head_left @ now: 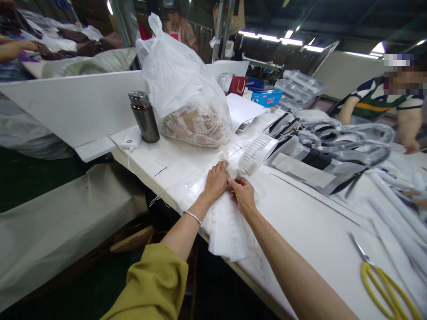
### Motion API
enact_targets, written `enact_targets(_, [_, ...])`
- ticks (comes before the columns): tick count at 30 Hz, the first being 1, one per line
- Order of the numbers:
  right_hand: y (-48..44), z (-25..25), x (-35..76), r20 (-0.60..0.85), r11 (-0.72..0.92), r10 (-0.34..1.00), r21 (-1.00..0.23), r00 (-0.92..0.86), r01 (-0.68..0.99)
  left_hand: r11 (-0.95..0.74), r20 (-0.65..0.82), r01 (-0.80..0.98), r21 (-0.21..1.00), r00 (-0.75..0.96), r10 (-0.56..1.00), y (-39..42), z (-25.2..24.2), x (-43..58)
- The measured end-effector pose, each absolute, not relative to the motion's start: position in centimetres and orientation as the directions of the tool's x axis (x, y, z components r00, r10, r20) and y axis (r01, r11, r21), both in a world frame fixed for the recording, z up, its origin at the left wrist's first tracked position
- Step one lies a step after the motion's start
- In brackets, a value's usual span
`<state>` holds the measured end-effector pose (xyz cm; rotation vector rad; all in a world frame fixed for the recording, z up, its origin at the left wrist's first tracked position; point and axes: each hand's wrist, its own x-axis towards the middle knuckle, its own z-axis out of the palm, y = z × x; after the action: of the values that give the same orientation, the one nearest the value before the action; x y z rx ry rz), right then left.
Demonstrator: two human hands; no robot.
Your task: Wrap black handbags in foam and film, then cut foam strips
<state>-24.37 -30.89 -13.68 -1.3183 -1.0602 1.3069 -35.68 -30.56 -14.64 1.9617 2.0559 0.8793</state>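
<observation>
Clear, whitish plastic bags (pixel 228 231) lie on the white table, and their lower ends hang over its front edge. My left hand (pixel 216 181) rests flat on the plastic with its fingers stretched out. Close beside it, my right hand (pixel 243 193) is closed in a pinch on the plastic near the left fingertips. Exactly which layer it grips is partly hidden. Just beyond my right hand is a white sheet of printed labels or strips (pixel 256 153), too blurred to read.
A large plastic bag of brown-and-white pieces (pixel 196 126) stands behind my hands, beside a dark tumbler (pixel 145 118). Yellow-handled scissors (pixel 383 284) lie at right. Plastic-wrapped straps (pixel 327 142) cover the right back. A co-worker (pixel 376 98) stands across the table.
</observation>
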Motion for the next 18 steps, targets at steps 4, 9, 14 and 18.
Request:
enact_targets(4, [-30.8, -13.6, -24.4, -0.164, -0.163, 0.985, -0.986, 0.055, -0.023, -0.038, 0.271, 0.856, 0.516, -0.121, 0.955, -30.5, -14.6, -35.8])
enact_targets(9, [-32.1, -12.7, -23.5, -0.134, -0.131, 0.990, -0.988, 0.039, -0.079, -0.038, 0.271, 0.859, 0.511, -0.120, 0.955, -30.6, -14.3, -36.0])
enact_targets(14, [-35.2, -9.8, -19.9, -0.200, -0.221, 0.970, -0.961, -0.134, -0.166, -0.030, 0.268, 0.868, 0.496, -0.121, 0.956, -30.5, -14.5, -36.0])
enact_targets(18, [-37.3, -6.6, -14.6, -0.383, -0.439, 0.884, -0.879, -0.268, -0.189, -0.020, 0.271, 0.875, 0.484, -0.127, 0.954, -30.2, -14.7, -36.0])
